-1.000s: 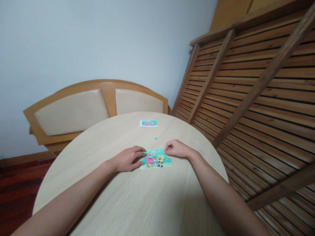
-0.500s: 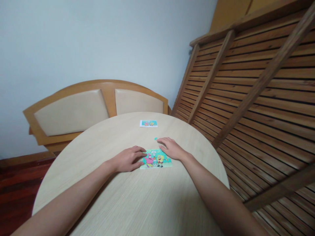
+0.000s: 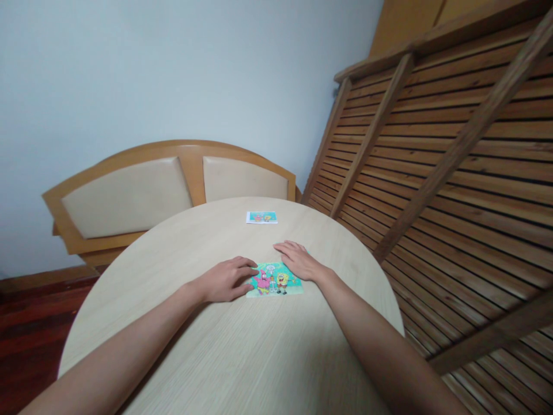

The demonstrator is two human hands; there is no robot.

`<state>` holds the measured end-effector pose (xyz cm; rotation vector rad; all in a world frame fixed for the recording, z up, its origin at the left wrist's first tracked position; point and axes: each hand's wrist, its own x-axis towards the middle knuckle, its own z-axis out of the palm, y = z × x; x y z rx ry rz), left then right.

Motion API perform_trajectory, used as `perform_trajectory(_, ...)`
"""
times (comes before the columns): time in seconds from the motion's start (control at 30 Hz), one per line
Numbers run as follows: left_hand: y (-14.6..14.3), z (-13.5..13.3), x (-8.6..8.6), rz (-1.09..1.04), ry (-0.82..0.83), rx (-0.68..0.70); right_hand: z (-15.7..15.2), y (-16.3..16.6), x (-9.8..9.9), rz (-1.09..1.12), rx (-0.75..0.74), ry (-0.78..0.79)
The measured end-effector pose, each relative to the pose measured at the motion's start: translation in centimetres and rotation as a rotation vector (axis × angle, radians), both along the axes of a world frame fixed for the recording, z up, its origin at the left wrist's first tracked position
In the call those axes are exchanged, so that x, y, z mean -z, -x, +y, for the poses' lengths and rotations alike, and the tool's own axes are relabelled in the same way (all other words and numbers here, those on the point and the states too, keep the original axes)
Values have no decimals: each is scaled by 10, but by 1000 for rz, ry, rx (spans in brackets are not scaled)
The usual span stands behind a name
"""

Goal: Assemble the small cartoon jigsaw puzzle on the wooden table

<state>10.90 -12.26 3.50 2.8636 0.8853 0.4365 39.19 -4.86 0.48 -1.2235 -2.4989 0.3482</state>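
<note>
A flat cartoon jigsaw puzzle (image 3: 273,283) in teal, pink and yellow lies on the pale round table (image 3: 259,357). My left hand (image 3: 227,279) rests at its left edge, fingers apart and their tips on the picture. Over the puzzle's upper right corner lies my right hand (image 3: 297,259), its fingers stretched out to the left along the top edge. A tiny teal bit (image 3: 307,249) peeps out behind the right knuckles; most of it is hidden. What lies under the right fingers cannot be seen.
A small white-edged card (image 3: 261,217) with a similar cartoon picture lies near the table's far edge. Beyond stands a wooden headboard (image 3: 196,173) with cream panels against the wall. A slatted wooden frame (image 3: 432,173) leans along the right side.
The small teal piece that lay by my right fingertips is no longer seen there. My right fingers have shifted slightly left over that spot. My left hand has stayed put.
</note>
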Motion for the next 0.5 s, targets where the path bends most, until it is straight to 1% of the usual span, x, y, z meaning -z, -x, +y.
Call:
perform_trajectory(0.2, 3, 1, -1, 30, -3, -12, 5, -17, -3, 18, 20, -106)
perform_trajectory(0.37, 8, 4, -2, 53, -6, -48, 10, -31, -4, 56, 16, -93)
perform_trajectory(0.5, 10, 5, -2, 48, -1, -62, 11, -37, -2, 81, 11, -77)
